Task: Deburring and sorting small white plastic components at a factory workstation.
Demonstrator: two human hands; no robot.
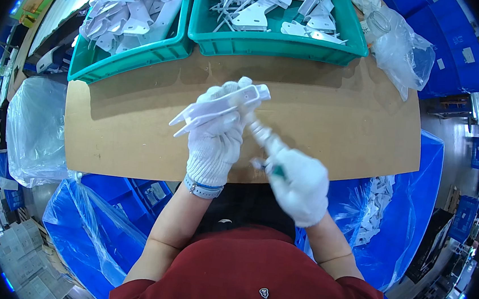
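My left hand [215,141], in a white knitted glove, is closed round a long white plastic bracket [220,107] with a forked left end. It holds the bracket tilted above the cardboard-covered table [137,146]. My right hand [299,183], gloved too and smeared by motion, is closed on a small green-handled tool [278,172]. The tool's narrow tip points left; its exact kind cannot be made out. The right forefinger reaches out to the bracket's right end and seems to touch it.
Two green bins stand at the far edge: the left bin [127,63] holds white brackets, the right bin [277,47] brackets and thin white sticks. A clear plastic bag [404,53] lies beside them. Blue lined crates flank me, the right crate [415,222] holding white parts.
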